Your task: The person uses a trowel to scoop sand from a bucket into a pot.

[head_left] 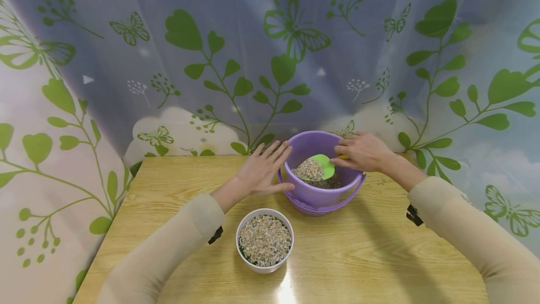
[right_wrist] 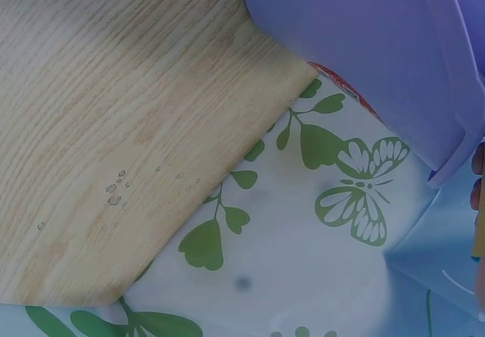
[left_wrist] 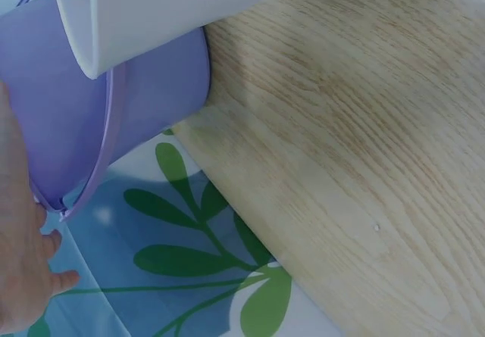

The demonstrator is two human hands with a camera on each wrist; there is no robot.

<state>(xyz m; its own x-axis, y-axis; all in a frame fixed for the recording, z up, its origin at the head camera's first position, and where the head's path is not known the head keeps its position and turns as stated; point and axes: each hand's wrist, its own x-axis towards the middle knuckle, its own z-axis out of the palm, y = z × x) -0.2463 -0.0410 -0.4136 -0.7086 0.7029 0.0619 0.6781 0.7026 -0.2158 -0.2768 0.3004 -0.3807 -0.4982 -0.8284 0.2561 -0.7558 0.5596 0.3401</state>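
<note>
The step in hand looks like scooping: inside a purple plastic bucket with a hanging handle (head_left: 320, 197), a bright green scoop with a yellow handle (head_left: 328, 167) carries a heap of tan-and-grey gravel-like grains (head_left: 309, 171) above a darker layer at the bottom. The right hand's grip (head_left: 363, 151) is curled round the scoop's handle at the bucket's right rim; the left hand (head_left: 262, 171) is spread, fingers straight, at the left rim — holding nothing. A round white bowl (head_left: 238, 233), heaped with similar grains, stands on the wood-grained counter (head_left: 190, 186) nearer the person. The next move probably calls for a level scoop — tilting would spill it — and a steadied bucket.
</note>
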